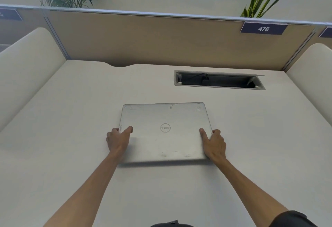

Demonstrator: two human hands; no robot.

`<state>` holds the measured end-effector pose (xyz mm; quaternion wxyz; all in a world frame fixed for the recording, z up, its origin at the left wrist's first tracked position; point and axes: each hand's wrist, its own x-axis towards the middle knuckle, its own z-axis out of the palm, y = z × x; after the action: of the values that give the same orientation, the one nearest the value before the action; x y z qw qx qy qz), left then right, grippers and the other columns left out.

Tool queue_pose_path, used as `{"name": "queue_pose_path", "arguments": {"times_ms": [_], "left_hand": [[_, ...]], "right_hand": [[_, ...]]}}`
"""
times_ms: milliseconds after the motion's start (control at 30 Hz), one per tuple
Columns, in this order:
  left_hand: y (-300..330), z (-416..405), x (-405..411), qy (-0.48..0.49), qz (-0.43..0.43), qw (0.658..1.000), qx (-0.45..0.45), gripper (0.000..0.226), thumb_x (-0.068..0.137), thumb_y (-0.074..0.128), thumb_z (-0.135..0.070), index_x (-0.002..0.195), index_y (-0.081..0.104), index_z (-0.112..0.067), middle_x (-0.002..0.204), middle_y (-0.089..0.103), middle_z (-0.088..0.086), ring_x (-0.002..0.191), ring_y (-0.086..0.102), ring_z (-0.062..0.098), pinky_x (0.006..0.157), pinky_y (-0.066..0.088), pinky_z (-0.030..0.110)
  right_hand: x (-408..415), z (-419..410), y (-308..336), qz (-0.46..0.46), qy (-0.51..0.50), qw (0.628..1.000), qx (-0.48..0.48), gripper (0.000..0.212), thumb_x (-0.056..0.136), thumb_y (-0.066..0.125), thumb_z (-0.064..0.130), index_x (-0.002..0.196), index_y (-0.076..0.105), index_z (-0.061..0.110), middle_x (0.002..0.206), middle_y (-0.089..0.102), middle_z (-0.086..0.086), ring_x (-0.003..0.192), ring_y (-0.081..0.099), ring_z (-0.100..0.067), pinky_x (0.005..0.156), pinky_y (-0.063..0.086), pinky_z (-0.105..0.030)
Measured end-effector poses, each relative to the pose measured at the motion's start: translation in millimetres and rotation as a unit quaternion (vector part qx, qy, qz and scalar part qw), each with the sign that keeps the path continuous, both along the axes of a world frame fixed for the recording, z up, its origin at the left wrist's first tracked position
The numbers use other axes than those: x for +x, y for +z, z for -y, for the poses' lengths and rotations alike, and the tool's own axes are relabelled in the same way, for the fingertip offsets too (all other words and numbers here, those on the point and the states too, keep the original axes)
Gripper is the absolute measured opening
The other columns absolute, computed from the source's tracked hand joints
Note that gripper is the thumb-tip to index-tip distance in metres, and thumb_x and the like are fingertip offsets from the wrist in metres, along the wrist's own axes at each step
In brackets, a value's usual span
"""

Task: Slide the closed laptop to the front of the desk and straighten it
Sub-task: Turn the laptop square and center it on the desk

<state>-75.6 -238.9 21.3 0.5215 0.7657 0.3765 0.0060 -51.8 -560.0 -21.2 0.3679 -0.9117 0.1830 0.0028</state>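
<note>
Head view: closed laptop (165, 133) gripped at both side edges on the desk (71, 119).

Laptop silver, lid shut, round logo at centre of lid reading upside down toward the wearer; scuffs and pale marks along far edge and near edge; near edge appears slightly raised, a shadow beneath it; case sits nearly square, on the near side of the cable hatch (219, 80) and slightly left of it, well apart from it; left hand (118, 141) clamps left edge, thumb on lid, fingers curled around the side; right hand (214, 145) clamps right edge likewise, thumb on top; number plate (263, 28) marked 476 beyond the hatch.
</note>
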Motion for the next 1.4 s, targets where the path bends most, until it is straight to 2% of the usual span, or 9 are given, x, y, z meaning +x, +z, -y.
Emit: {"name": "queue_pose_path", "arguments": {"times_ms": [400, 567, 700, 833, 1067, 1167, 1267, 1300, 1400], "left_hand": [[-6.5, 4.2, 15.2, -0.017, -0.015, 0.999, 0.045, 0.082, 0.058, 0.053, -0.050, 0.123, 0.054, -0.002, 0.127, 0.049, 0.014, 0.122, 0.041, 0.033, 0.089, 0.040, 0.043], [-7.2, 5.4, 17.1, -0.024, -0.025, 0.997, 0.065, 0.085, 0.059, 0.052, -0.052, 0.126, 0.051, 0.000, 0.129, 0.047, 0.016, 0.125, 0.038, 0.033, 0.097, 0.041, 0.047], [-8.8, 7.6, 16.4, -0.030, -0.028, 0.996, 0.080, 0.084, 0.059, 0.052, -0.052, 0.125, 0.050, 0.000, 0.128, 0.047, 0.016, 0.125, 0.037, 0.032, 0.095, 0.040, 0.045], [-8.7, 6.7, 16.5, -0.037, -0.030, 0.995, 0.093, 0.084, 0.059, 0.051, -0.052, 0.124, 0.051, 0.001, 0.128, 0.048, 0.016, 0.124, 0.039, 0.033, 0.099, 0.040, 0.047], [-9.5, -2.7, 16.1, -0.089, -0.045, 0.988, 0.118, 0.084, 0.061, 0.049, -0.054, 0.126, 0.051, 0.000, 0.129, 0.049, 0.016, 0.123, 0.044, 0.035, 0.100, 0.041, 0.046], [-6.9, -16.6, 16.9, -0.141, -0.065, 0.981, 0.120, 0.072, 0.063, 0.051, -0.053, 0.112, 0.059, 0.000, 0.119, 0.058, 0.018, 0.114, 0.053, 0.036, 0.095, 0.047, 0.047], [-10.2, -25.7, 11.5, -0.176, -0.048, 0.972, 0.148, 0.060, 0.065, 0.054, -0.055, 0.094, 0.058, -0.003, 0.111, 0.058, 0.021, 0.111, 0.053, 0.039, 0.090, 0.045, 0.046], [-13.6, -27.7, 6.9, -0.183, -0.034, 0.969, 0.162, 0.060, 0.067, 0.055, -0.056, 0.098, 0.059, -0.005, 0.110, 0.057, 0.017, 0.113, 0.051, 0.038, 0.091, 0.044, 0.046], [-25.9, -32.7, -10.7, -0.180, 0.024, 0.969, 0.166, 0.080, 0.069, 0.062, -0.059, 0.131, 0.055, -0.008, 0.124, 0.054, 0.009, 0.124, 0.043, 0.031, 0.101, 0.037, 0.043]], "right_hand": [[-8.2, -2.7, 5.6, 0.001, -0.024, 0.999, -0.027, 0.065, 0.094, 0.046, 0.057, 0.122, 0.046, -0.002, 0.116, 0.062, -0.019, 0.106, 0.059, -0.040, 0.089, 0.044, -0.040], [-7.4, -4.3, 10.4, -0.001, -0.017, 0.999, -0.033, 0.060, 0.095, 0.047, 0.054, 0.115, 0.047, -0.003, 0.110, 0.062, -0.018, 0.101, 0.060, -0.039, 0.084, 0.044, -0.039], [-7.9, -4.6, 13.6, -0.002, -0.004, 0.998, -0.056, 0.056, 0.096, 0.047, 0.052, 0.109, 0.047, -0.002, 0.104, 0.062, -0.018, 0.096, 0.060, -0.038, 0.080, 0.045, -0.040], [-9.7, -4.6, 15.1, -0.003, 0.017, 0.994, -0.111, 0.053, 0.097, 0.046, 0.051, 0.102, 0.048, -0.002, 0.099, 0.062, -0.018, 0.090, 0.060, -0.037, 0.075, 0.044, -0.038], [-3.3, -4.5, 18.3, -0.018, 0.070, 0.964, -0.257, 0.053, 0.100, 0.038, 0.050, 0.108, 0.051, -0.001, 0.105, 0.060, -0.019, 0.093, 0.062, -0.037, 0.079, 0.046, -0.040], [0.8, -1.4, 20.6, -0.026, 0.089, 0.949, -0.302, 0.054, 0.099, 0.036, 0.052, 0.107, 0.054, 0.001, 0.106, 0.061, -0.016, 0.092, 0.062, -0.034, 0.079, 0.046, -0.040], [0.6, -0.6, 20.3, -0.030, 0.087, 0.929, -0.357, 0.057, 0.097, 0.034, 0.057, 0.102, 0.057, 0.006, 0.103, 0.062, -0.010, 0.091, 0.060, -0.029, 0.079, 0.042, -0.038], [-1.0, -0.8, 19.3, -0.029, 0.084, 0.928, -0.361, 0.058, 0.096, 0.035, 0.059, 0.103, 0.058, 0.006, 0.103, 0.062, -0.009, 0.092, 0.059, -0.028, 0.079, 0.040, -0.038], [-10.1, -0.5, 12.5, -0.019, 0.082, 0.941, -0.328, 0.063, 0.092, 0.038, 0.064, 0.107, 0.058, 0.006, 0.108, 0.058, -0.009, 0.099, 0.055, -0.028, 0.082, 0.040, -0.039]]}}
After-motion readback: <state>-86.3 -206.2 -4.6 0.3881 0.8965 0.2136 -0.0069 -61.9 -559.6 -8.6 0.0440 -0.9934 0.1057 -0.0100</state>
